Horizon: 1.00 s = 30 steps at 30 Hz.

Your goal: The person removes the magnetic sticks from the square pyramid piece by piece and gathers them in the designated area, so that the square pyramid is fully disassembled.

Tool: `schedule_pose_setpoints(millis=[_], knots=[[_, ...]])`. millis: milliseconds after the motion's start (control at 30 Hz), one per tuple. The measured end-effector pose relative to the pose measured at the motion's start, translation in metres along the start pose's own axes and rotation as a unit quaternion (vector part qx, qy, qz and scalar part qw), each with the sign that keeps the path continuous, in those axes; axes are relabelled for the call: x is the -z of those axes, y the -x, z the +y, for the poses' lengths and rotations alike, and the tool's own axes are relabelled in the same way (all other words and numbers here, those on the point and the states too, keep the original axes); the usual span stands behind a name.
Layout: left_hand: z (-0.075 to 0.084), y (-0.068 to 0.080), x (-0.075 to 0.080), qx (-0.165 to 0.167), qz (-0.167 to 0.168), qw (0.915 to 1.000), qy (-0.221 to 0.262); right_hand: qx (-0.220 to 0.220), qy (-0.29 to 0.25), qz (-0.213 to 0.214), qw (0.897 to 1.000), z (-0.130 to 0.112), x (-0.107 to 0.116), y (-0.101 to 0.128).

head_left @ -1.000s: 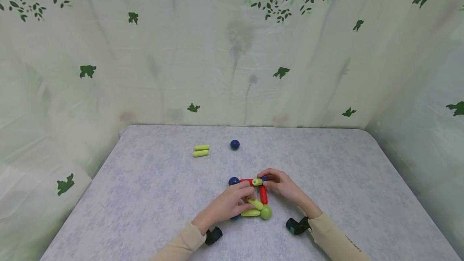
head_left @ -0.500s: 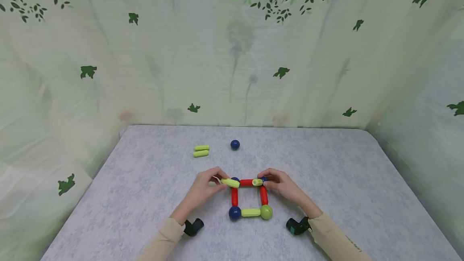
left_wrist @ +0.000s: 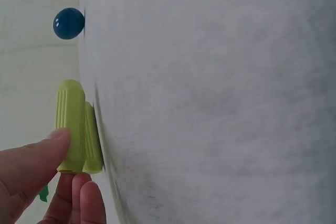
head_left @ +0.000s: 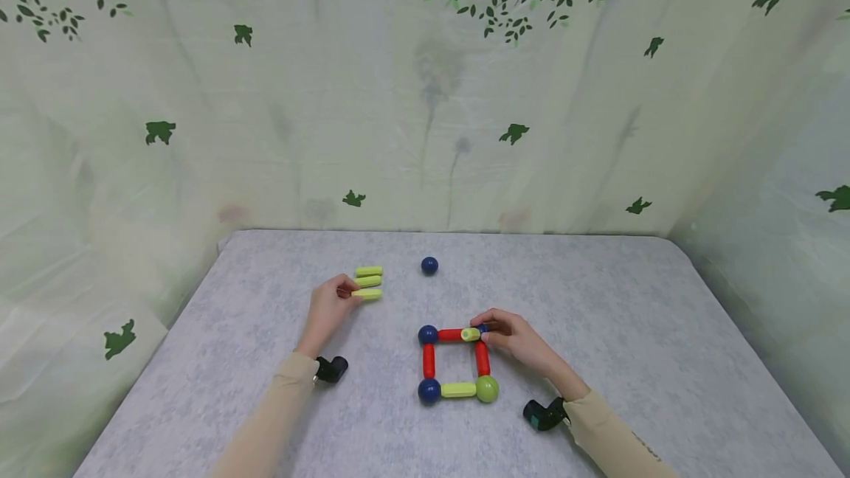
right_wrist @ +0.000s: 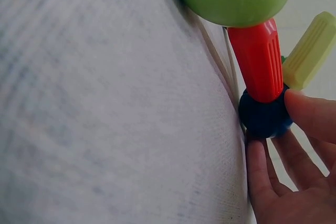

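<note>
- A square frame (head_left: 455, 361) of sticks and balls is laid flat on the grey bench (head_left: 598, 301), a bit right of the middle and toward the near edge.
- The frame is made up of three red sticks (far, left and right sides) and one yellow-green stick along the near side. Dark blue balls are seen at both left corners, and a bigger green ball (head_left: 487, 389) at the near right corner.
- The far right corner's blue ball (right_wrist: 264, 117) is pinched by the right hand (head_left: 514, 336), thumb on top and fingers curled underneath. A short yellow-green stick (head_left: 471, 333) is stuck on at that same corner, angled up off it.
- The left hand (head_left: 330, 307) is found well left of the frame, with a yellow-green stick (head_left: 367, 294) pinched at its end between thumb and fingertips.
- That stick is set just beside two more yellow-green sticks (head_left: 368, 276), so three are lined up in a row.
- A loose blue ball (head_left: 429, 265) is parked farther back on the bench, apart from everything else.
</note>
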<state>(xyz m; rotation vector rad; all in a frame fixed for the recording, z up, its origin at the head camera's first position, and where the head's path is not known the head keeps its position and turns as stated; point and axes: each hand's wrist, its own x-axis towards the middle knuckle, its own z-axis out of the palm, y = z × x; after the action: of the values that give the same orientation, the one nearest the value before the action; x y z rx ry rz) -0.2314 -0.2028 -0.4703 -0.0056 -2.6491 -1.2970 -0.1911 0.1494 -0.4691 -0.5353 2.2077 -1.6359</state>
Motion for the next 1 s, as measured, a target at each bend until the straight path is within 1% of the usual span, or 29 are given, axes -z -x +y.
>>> schedule_pose_setpoints(millis=[100, 167, 267, 333, 467, 567, 600, 633, 667, 733, 800, 833, 867, 933, 1000], knots=[[-0.004, -0.006, 0.000, 0.014, 0.000, 0.9999, -0.009, -0.003, 0.001, 0.001, 1.000, 0.009, 0.000, -0.003], [-0.005, -0.010, -0.001, 0.013, -0.002, 0.9998, -0.016, -0.003, 0.001, 0.002, 1.000, 0.014, 0.000, -0.004], [-0.006, -0.015, -0.002, 0.010, -0.008, 0.9995, -0.031, -0.001, -0.001, 0.001, 1.000, 0.015, 0.000, -0.005], [-0.006, -0.018, -0.002, 0.008, -0.010, 0.9992, -0.039, 0.003, -0.003, -0.001, 1.000, 0.010, -0.001, -0.003], [-0.003, -0.020, -0.003, 0.012, -0.008, 0.9987, -0.048, 0.006, -0.003, -0.005, 1.000, -0.010, -0.003, 0.004], [0.001, -0.017, -0.004, -0.003, -0.007, 0.9989, -0.046, 0.010, -0.002, -0.006, 1.000, -0.018, -0.003, 0.007], [0.003, -0.015, -0.005, -0.017, -0.011, 0.9989, -0.042, 0.010, -0.002, -0.006, 1.000, -0.019, -0.002, 0.007], [0.006, -0.012, -0.007, -0.038, -0.017, 0.9986, -0.034, 0.011, -0.004, -0.006, 1.000, -0.014, -0.002, 0.005], [0.010, -0.009, -0.009, -0.062, -0.028, 0.9975, -0.022, 0.011, -0.004, -0.005, 1.000, -0.008, -0.001, 0.003], [0.020, 0.001, -0.016, -0.105, -0.064, 0.9924, 0.004, 0.009, -0.002, -0.004, 1.000, 0.002, 0.001, 0.000], [0.033, 0.012, -0.026, -0.142, -0.111, 0.9831, 0.034, 0.006, -0.001, -0.002, 1.000, 0.012, 0.002, -0.004], [0.039, 0.018, -0.032, -0.155, -0.133, 0.9777, 0.049, 0.006, 0.000, -0.002, 1.000, 0.017, 0.002, -0.005], [0.046, 0.024, -0.038, -0.159, -0.156, 0.9731, 0.060, 0.006, 0.002, -0.002, 1.000, 0.017, 0.002, -0.005], [0.061, 0.037, -0.051, -0.162, -0.189, 0.9651, 0.081, 0.009, 0.001, -0.003, 1.000, 0.016, 0.003, -0.005], [0.072, 0.046, -0.063, -0.163, -0.209, 0.9592, 0.098, 0.012, 0.001, -0.004, 1.000, 0.017, 0.003, -0.005]])
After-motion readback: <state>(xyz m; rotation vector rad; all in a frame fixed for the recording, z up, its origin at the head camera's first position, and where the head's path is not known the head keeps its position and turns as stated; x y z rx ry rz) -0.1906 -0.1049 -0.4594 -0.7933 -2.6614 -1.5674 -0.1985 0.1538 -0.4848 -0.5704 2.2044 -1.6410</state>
